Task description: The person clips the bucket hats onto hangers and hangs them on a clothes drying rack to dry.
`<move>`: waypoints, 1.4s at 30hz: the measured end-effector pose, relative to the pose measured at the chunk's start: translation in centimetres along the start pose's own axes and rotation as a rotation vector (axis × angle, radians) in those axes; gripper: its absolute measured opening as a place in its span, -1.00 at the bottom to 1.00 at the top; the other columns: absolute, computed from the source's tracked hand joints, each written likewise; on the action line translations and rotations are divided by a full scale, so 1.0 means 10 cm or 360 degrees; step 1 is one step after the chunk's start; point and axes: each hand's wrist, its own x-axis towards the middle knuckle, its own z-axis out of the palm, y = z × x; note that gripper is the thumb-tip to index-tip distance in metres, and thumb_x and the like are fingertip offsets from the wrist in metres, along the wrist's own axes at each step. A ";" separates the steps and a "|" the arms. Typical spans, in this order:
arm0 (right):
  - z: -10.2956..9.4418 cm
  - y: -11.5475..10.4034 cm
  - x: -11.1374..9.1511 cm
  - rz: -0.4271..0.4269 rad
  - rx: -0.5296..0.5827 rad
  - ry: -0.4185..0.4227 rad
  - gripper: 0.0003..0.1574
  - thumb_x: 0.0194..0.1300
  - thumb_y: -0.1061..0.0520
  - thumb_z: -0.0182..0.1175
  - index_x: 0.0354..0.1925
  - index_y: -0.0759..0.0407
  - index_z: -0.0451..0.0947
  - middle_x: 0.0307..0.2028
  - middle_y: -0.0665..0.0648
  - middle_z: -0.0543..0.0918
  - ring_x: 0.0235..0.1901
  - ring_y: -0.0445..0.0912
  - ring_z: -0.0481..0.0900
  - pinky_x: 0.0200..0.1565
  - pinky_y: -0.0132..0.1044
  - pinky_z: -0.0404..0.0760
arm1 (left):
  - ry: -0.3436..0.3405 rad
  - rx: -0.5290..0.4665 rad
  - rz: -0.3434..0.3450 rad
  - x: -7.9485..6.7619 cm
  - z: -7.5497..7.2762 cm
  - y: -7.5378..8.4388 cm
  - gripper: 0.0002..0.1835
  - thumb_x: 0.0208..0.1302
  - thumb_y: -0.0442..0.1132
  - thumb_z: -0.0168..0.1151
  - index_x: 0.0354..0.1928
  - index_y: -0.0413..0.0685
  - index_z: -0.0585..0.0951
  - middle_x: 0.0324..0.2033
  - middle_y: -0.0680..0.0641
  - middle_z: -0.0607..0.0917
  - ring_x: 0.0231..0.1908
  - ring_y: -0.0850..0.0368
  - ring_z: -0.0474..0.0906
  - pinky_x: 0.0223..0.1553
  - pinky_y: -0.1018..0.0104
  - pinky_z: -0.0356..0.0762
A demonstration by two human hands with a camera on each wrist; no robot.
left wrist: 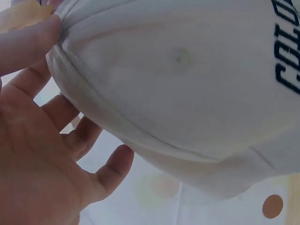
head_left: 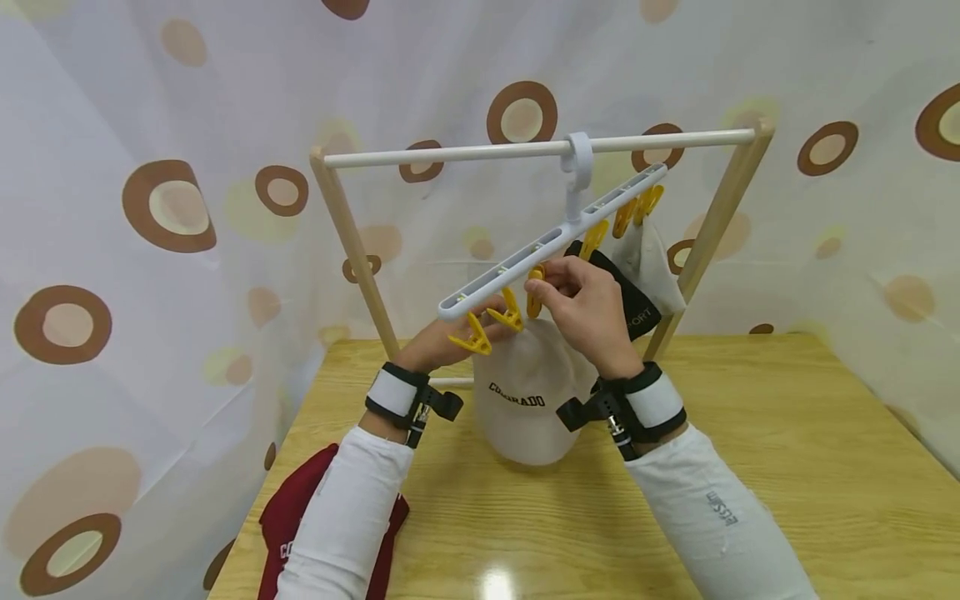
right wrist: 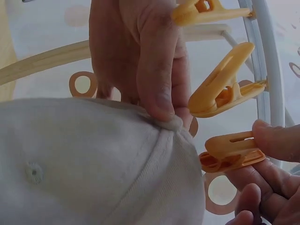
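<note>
A cream baseball cap [head_left: 525, 425] with dark lettering hangs brim-down below a white clip hanger [head_left: 517, 267]. My left hand [head_left: 450, 337] pinches the crown near its top button; in the left wrist view thumb and index finger meet on the cap [left wrist: 154, 93] and the other fingers spread below it. With thumb and fingers my right hand [head_left: 592, 312] pinches a yellow clothespin [head_left: 535, 292] on the hanger, as the right wrist view also shows. That clothespin [right wrist: 232, 152] is beside the crown, not on its fabric. Two more yellow clothespins [head_left: 472, 336] dangle to the left.
The hanger hooks over a white rod [head_left: 465, 154] on a wooden-legged rack [head_left: 352, 242]. Behind my right hand, a black cap [head_left: 633, 304] and a light cap [head_left: 651, 267] hang from clothespins. A dark red cap [head_left: 300, 492] lies on the wooden table [head_left: 810, 467], partly under my left sleeve.
</note>
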 end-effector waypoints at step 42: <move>-0.17 -0.07 -0.03 0.0031 -0.0021 -0.0071 -0.71 0.32 0.08 0.31 -0.09 0.24 0.66 -0.25 0.21 0.73 -0.34 -0.18 0.58 -0.28 -0.44 0.51 | 0.0109 -0.0549 0.0036 0.11 0.13 0.14 -0.85 0.37 -0.49 0.05 -0.08 -0.43 0.45 -0.42 0.09 0.43 -0.37 0.28 0.36 -0.26 0.44 0.37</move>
